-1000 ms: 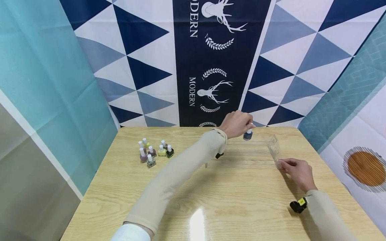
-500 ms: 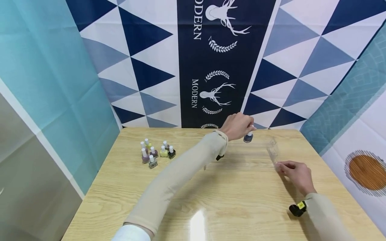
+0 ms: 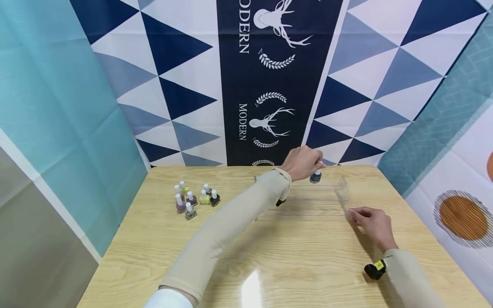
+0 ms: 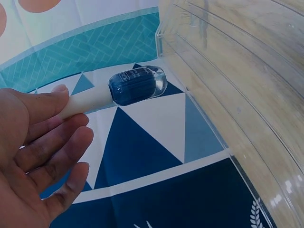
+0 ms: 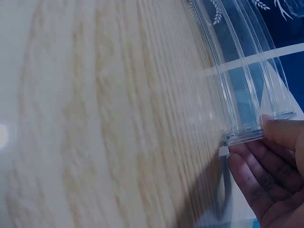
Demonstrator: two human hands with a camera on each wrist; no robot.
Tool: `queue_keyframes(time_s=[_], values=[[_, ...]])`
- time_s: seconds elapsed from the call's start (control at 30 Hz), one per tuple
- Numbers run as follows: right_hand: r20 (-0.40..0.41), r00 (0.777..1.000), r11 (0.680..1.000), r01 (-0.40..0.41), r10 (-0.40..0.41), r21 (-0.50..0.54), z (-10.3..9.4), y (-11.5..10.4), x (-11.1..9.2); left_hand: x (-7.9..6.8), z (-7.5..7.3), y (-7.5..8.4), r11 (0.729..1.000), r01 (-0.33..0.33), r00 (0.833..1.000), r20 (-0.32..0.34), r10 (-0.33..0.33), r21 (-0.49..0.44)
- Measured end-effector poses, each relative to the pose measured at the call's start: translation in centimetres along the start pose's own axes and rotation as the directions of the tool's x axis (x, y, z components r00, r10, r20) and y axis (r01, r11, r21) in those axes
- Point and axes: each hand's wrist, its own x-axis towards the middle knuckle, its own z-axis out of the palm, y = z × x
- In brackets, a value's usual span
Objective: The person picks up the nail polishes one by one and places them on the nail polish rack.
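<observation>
In the head view my left hand (image 3: 302,163) pinches the white cap of a dark blue nail polish bottle (image 3: 315,176) between thumb and fingers. The bottle hangs over the back part of a clear plastic stepped rack (image 3: 341,193). Seen from the left wrist, the glass part of the nail polish bottle (image 4: 135,88) points away from the fingertips, beside the rack's long ledges. My right hand (image 3: 372,224) pinches the front corner of the rack's right end. The right wrist view has the thumb on top of the rack's end panel (image 5: 243,137) and the fingers below. My left sleeve hides the rack's left part.
Several nail polish bottles with white caps, among them a yellow bottle (image 3: 204,199), a black bottle (image 3: 215,199) and a clear grey bottle (image 3: 190,212), stand on the left of the wooden table (image 3: 300,265). A patterned cloth (image 3: 192,77) hangs behind the table's back edge.
The nail polish bottle tilted slightly half a second ago and now hangs nearly upright. Both hands keep their holds at nearly the same spots; the head view has shifted a little.
</observation>
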Motion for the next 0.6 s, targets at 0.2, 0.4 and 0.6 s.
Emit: queue_keyframes(time_s=[0.2, 0.4, 0.6], values=[[-0.004, 1.000, 1.000, -0.029, 0.029, 0.013, 0.1, -0.2, -0.4, 0.6, 0.5, 0.5, 1.000, 0.000, 1.000, 0.002, 0.000, 0.023], [0.007, 1.000, 0.999, -0.030, 0.030, 0.034, 0.2, -0.4, -0.5, 1.1, 1.3, 0.7, 0.999, -0.018, 1.000, -0.004, 0.018, 0.037], [0.006, 1.000, 1.000, -0.018, 0.018, 0.022, 0.0, -0.2, -0.8, 1.6, 2.2, 0.9, 0.998, -0.013, 1.000, -0.014, 0.014, 0.057]])
